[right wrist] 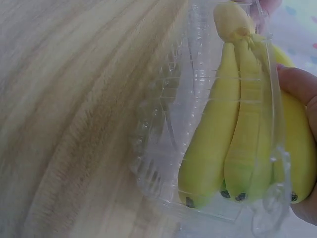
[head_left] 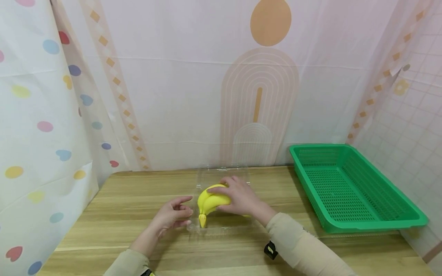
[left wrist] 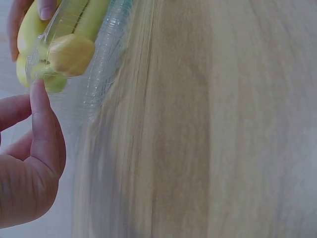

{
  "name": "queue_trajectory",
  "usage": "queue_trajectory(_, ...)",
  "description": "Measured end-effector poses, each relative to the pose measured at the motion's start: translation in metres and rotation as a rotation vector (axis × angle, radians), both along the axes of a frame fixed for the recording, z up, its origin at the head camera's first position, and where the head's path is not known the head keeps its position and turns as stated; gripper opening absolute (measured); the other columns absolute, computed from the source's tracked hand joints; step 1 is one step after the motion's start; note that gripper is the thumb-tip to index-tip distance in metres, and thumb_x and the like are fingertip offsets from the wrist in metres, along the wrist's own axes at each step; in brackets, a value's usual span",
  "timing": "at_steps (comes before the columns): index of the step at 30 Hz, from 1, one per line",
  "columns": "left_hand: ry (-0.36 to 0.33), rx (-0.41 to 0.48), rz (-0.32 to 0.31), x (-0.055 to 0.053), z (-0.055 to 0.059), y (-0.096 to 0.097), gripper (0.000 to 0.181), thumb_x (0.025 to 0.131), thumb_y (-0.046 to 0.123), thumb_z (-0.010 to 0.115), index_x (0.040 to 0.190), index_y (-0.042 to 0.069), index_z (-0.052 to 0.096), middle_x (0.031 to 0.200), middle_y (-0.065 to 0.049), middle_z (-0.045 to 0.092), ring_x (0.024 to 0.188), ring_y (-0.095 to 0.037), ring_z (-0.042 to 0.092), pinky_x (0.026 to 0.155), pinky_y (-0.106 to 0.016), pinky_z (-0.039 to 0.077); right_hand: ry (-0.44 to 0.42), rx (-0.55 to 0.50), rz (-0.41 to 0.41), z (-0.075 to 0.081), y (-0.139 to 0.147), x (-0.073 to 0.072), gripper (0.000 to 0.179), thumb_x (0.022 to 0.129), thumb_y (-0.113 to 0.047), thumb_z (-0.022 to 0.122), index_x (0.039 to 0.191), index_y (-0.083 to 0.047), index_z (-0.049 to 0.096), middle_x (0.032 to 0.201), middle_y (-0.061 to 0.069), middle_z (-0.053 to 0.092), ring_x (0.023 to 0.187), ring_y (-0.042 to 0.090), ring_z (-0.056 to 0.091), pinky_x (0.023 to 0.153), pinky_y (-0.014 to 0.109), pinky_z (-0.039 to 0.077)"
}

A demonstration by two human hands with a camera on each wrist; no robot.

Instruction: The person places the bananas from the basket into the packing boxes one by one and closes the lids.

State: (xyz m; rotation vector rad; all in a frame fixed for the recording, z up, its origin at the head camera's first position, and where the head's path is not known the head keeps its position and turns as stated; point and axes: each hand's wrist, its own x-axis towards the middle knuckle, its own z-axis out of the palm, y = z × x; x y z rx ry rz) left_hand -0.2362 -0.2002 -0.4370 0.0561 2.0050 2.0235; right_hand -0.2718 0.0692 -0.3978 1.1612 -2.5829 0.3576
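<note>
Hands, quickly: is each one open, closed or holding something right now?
Left hand: at the edge of the clear box; whether it grips cannot be told.
Right hand: closed, holding the bananas.

The left grip (head_left: 172,215) is loosely bent, while the right grip (head_left: 239,197) is curled.

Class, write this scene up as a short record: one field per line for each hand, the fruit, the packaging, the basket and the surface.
right hand: grips the bananas
left hand: beside the container's left edge; contact unclear
bananas: yellow bunch, within the container's walls, stem end towards the person
container: clear plastic, on the table
basket: green, slotted, right of the container
table: wood-grain top
</note>
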Motion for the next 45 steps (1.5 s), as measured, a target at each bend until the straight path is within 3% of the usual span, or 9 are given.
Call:
queue_trajectory(6,-0.001,-0.008,-0.004,0.000,0.001,-0.001,0.065,0.091,-0.005,0.065,0.148,-0.010,0.033,0.094,-0.005,0.058,0.085,-0.013,0.061,0.071,-0.026,0.060,-0.031,0.010,-0.025,-0.005,-0.001,-0.001,0.053,0.084,-0.045,0.076,0.134,-0.038,0.061,0.128,0.004,0.055,0.116,0.024,0.049,0.094,0.042,0.047)
queue_trajectory(17,0.001,0.007,-0.015,0.001,0.002,-0.002,0.066,0.092,-0.005,0.065,0.148,-0.010,0.031,0.094,-0.004,0.058,0.084,-0.013,0.061,0.070,-0.025,0.060,-0.010,0.050,-0.029,-0.013,-0.006,-0.002,0.052,0.084,-0.049,0.074,0.134,-0.040,0.061,0.126,0.002,0.056,0.113,0.023,0.051,0.090,0.042,0.049)
queue_trajectory(45,-0.008,-0.008,-0.004,0.001,0.002,-0.001,0.066,0.092,-0.004,0.066,0.149,-0.008,0.032,0.094,-0.005,0.058,0.083,-0.013,0.061,0.069,-0.026,0.061,-0.061,0.079,-0.053,-0.016,-0.007,-0.001,0.055,0.088,-0.050,0.072,0.139,-0.036,0.057,0.133,0.005,0.055,0.118,0.024,0.051,0.097,0.045,0.048)
